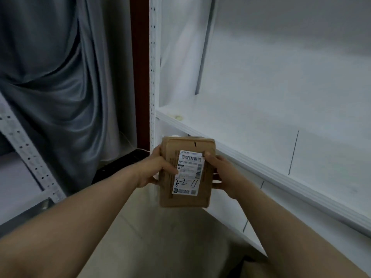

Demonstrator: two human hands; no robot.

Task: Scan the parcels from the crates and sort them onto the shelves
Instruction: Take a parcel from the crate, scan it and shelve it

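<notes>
Parcel [185, 173], a small brown cardboard box, sits at lower centre of the frame, held in the air in front of the white shelf [261, 141] and just below that board's front edge. Its long axis runs almost straight up and down the frame, leaning slightly. The far short end points up towards the shelf edge and the near short end points back towards the person. Its broad face is turned to the camera and carries a white label [188, 173], set lengthwise along the box. A barcode runs across the top of the label, with a line of printed characters beneath it that is too blurred to read with confidence. Lower down are handwritten black marks that look like "3-2-11", and small square codes sit along the bottom edge. The left hand [154, 169] grips the box's left side, thumb laid across the face to the label's edge and fingers curled behind. The right hand [224, 175] grips the right side, thumb pressed on the face beside the barcode and fingers wrapped underneath. A grey curtain [56, 87] hangs at upper left, beside a perforated white upright [153, 77].
</notes>
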